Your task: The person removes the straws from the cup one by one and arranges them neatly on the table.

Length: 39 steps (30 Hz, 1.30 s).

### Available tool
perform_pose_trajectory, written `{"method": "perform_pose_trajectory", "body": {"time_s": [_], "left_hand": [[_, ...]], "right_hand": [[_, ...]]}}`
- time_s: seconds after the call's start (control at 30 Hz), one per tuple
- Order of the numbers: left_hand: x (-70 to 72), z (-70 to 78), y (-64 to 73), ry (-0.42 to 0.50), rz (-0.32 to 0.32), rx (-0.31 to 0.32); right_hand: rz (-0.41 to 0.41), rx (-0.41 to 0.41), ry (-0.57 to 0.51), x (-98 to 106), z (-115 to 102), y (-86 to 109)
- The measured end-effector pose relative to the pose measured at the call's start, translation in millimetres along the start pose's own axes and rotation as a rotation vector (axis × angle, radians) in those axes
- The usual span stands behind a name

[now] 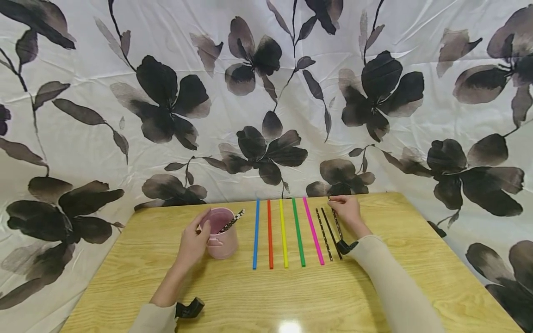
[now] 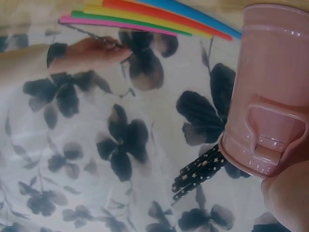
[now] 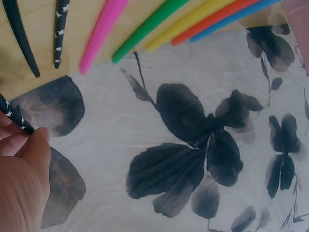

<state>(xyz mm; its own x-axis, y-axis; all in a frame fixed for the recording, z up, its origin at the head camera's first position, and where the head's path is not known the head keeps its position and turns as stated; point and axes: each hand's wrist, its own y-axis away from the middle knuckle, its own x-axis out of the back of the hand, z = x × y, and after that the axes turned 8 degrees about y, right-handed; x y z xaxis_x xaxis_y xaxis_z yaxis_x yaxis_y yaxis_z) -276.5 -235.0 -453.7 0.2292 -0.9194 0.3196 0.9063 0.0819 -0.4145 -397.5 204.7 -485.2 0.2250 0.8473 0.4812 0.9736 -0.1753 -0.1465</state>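
Note:
On the left of the table, my left hand [image 1: 193, 243] holds a small pink metal pail [image 1: 225, 246] by its side and rim. Several black straws with white patterns [image 2: 200, 171] stick out of the pail, leaning right in the head view. My right hand [image 1: 349, 213] pinches the far end of a black straw with white stars [image 3: 18, 116] between thumb and fingers. Just left of that hand lie a plain black straw [image 1: 331, 231] and another black patterned straw [image 1: 323, 233].
Blue [image 1: 256, 233], orange-red [image 1: 270, 233], yellow [image 1: 283, 233], green [image 1: 298, 233] and pink [image 1: 313, 231] straws lie in a row between the hands on the wooden table [image 1: 250, 300]. A floral cloth [image 1: 266, 92] hangs along the table's far edge.

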Motion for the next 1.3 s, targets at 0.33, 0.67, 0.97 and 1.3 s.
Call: {"method": "perform_pose_trajectory", "body": {"time_s": [0.33,0.67,0.97,1.3], "left_hand": [[0.5,22.2,6.2,0.053,-0.019,0.019],[-1.0,23.4,7.0,0.043,-0.004,0.021],[-0.8,-3.0,-0.9,0.030,-0.007,0.011],[-1.8,-7.1,0.4,-0.005,0.021,0.028]], "right_hand": [[-0.005,-0.038,0.105,-2.4,12.1,-0.5],[0.003,-0.031,0.196,-2.6,15.9,0.6],[-0.009,-0.023,0.207,-3.8,19.3,-1.8],[-0.039,-0.005,0.257,-4.1,18.7,-0.4]]}}
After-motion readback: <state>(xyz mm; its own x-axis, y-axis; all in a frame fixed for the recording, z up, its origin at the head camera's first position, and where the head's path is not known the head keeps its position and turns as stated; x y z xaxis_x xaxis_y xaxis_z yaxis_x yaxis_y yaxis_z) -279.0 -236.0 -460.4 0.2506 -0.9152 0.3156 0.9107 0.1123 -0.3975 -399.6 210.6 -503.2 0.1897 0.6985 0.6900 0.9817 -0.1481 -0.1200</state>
